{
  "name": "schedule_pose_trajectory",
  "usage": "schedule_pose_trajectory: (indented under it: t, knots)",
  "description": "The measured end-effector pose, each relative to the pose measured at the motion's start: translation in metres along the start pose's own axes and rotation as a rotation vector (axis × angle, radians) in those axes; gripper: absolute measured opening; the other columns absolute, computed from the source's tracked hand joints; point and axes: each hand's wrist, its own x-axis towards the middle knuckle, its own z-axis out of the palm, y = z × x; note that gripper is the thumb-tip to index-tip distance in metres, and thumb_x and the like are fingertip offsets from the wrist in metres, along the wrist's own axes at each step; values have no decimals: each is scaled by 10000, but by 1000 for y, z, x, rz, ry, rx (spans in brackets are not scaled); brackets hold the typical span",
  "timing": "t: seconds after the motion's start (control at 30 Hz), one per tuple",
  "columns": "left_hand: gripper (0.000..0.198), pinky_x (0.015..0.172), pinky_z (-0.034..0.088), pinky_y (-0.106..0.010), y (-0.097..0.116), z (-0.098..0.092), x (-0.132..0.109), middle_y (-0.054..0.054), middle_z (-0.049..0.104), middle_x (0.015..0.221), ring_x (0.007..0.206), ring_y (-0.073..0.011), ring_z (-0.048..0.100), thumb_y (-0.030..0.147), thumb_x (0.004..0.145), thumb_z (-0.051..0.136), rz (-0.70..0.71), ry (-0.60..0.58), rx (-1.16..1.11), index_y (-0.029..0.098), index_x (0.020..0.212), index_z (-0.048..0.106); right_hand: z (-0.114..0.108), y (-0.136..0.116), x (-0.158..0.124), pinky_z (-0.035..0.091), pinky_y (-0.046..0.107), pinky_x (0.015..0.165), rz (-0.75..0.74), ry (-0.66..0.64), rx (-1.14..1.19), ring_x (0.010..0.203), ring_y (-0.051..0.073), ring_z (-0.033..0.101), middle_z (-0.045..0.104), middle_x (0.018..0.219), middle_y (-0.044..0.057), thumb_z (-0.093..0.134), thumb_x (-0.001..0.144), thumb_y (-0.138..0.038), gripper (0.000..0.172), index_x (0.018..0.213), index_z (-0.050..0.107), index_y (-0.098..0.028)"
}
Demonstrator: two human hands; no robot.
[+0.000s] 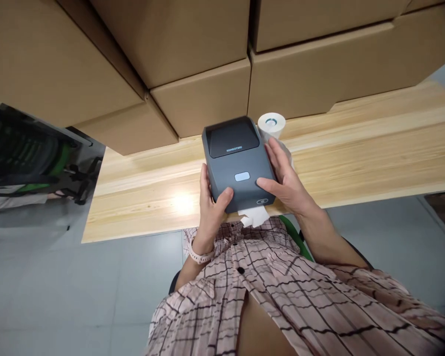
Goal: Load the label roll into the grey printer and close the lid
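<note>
Between my two hands is a dark grey label printer (pixel 237 165) with a glossy dark window and a pale button on top. My left hand (pixel 212 205) grips its left side, thumb on the top near the front corner. Against the right side lies my right hand (pixel 285 180), its thumb on the top and the other fingers along the edge. A torn strip of white label paper (pixel 255 216) sticks out of the front, over the table's edge. Just behind my right hand stands a white paper roll (pixel 271 124) with a blue-ringed core, partly hidden by the hand.
Large cardboard boxes (pixel 203 96) are stacked along the back of the wooden table (pixel 374 143). The table's front edge runs close to my body. At the left, a dark chair with green parts (pixel 29 163) stands on the grey floor.
</note>
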Motion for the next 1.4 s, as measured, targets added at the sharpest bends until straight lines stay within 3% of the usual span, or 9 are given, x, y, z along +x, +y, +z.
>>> schedule_pose_trajectory:
  t: [0.23, 0.37, 0.47, 0.63, 0.77, 0.87, 1.0, 1.2, 1.4]
  knots:
    - [800, 1327, 389, -496, 3, 5, -3, -78, 293, 1796, 1648, -326, 335, 607, 1047, 556, 107, 83, 59, 361, 1717, 196, 8, 5, -2, 272, 570, 1371, -21, 22, -31, 1717, 265, 126, 147, 1845, 34, 608, 945, -755, 1052, 1741, 24, -391]
    - [738, 1331, 335, -544, -6, 12, -33, -56, 403, 1715, 1606, -318, 356, 484, 1023, 620, 571, 329, 327, 368, 1685, 316, 11, 11, -2, 324, 562, 1350, -36, 70, -15, 1701, 286, 211, 196, 1834, 60, 587, 945, -766, 1028, 1739, 72, -364]
    - [687, 1368, 234, -565, -22, 17, -56, -22, 467, 1645, 1624, -315, 251, 452, 899, 797, 839, 327, 583, 412, 1534, 538, 12, 11, 0, 354, 537, 1340, -74, 72, -15, 1684, 284, 272, 243, 1820, 67, 574, 967, -731, 980, 1735, 107, -340]
    - [271, 1334, 104, -717, -33, 24, -55, -26, 667, 1379, 1573, -352, 303, 339, 919, 775, 642, 203, 687, 449, 1166, 753, 16, 9, 0, 377, 549, 1334, -59, 84, 38, 1645, 303, 361, 380, 1764, 71, 586, 956, -709, 924, 1710, 212, -329]
    - [192, 1186, 388, -625, -18, 30, -41, -26, 744, 1148, 1321, -306, 543, 249, 949, 697, 786, 374, 666, 419, 983, 778, 16, 7, -1, 416, 567, 1306, -104, 125, -4, 1618, 323, 410, 417, 1746, 70, 594, 970, -669, 861, 1693, 257, -347]
    - [170, 1074, 464, -568, -10, 34, -39, -37, 742, 1092, 1208, -294, 591, 224, 937, 696, 817, 429, 689, 383, 947, 754, 8, -5, -1, 345, 629, 1329, -249, 224, -299, 1648, 344, 343, 360, 1776, -9, 571, 1022, -582, 609, 1598, 451, -423]
    - [229, 1098, 465, -542, -14, 30, -47, -50, 711, 1225, 1312, -311, 551, 356, 940, 692, 809, 360, 730, 411, 1162, 711, -5, -28, 3, 241, 716, 1336, -518, 152, -609, 1670, 372, 272, 390, 1740, -163, 491, 1073, -556, 322, 1252, 743, -467]
    - [563, 1213, 421, -572, -18, 13, -46, -94, 455, 1655, 1494, -332, 461, 506, 1026, 467, 685, 424, 525, 328, 1561, 474, -6, -44, 16, 46, 701, 1379, -568, -124, -713, 1655, 360, 325, 609, 1603, -54, 602, 1007, -657, 342, 1117, 765, -378]
    - [592, 1305, 373, -555, -15, 11, -29, -77, 396, 1744, 1619, -313, 380, 468, 1112, 345, 298, 325, 184, 338, 1689, 328, -9, -32, 6, 193, 707, 1354, -499, -70, -560, 1646, 341, 353, 507, 1692, -16, 501, 1051, -667, 442, 1311, 715, -380]
